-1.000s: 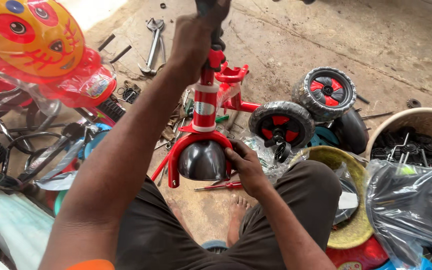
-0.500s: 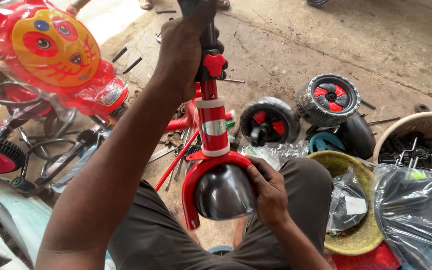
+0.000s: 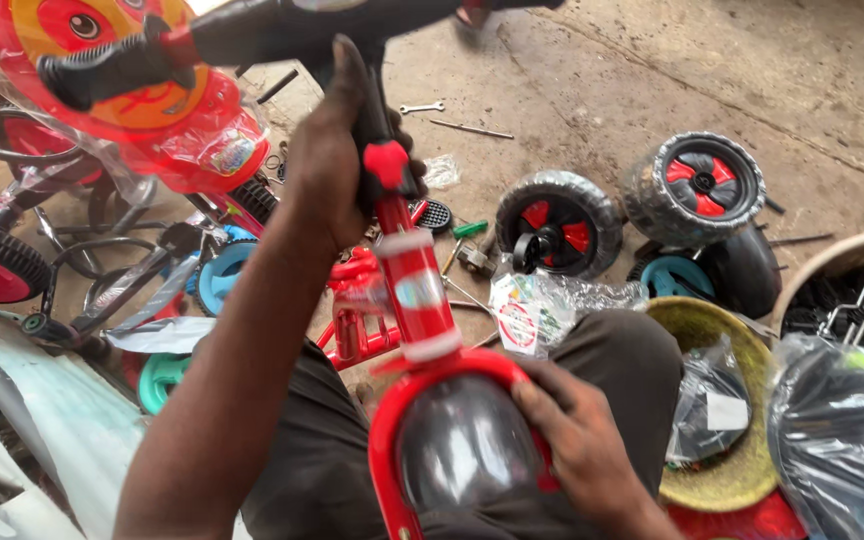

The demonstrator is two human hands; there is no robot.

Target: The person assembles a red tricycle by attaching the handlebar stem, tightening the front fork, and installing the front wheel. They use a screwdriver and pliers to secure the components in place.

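- Your left hand is wrapped around the black stem just below the handlebar — fingers closed tight on it, thumb along the front.
- Your right hand cups the side of the red fork where it arches over the black mudguard; those fingers are curled against the red arch, holding it.
- The fork assembly stands nearly upright over your lap, handlebar at the top of the view, mudguard low between your knees.
- It looks stiff and fairly light — painted steel tube with a plastic guard. The glossy guard is likely slippery, so the red arch and the stem are the surer places to grip.
- The ribbed black grip on the bar's end would give good purchase if you need to twist.
- On the floor beyond: two black wheels with red hubs near each other, a loose spanner, and a red frame piece just behind the fork.
- To your right, a yellow basin holding plastic bags.
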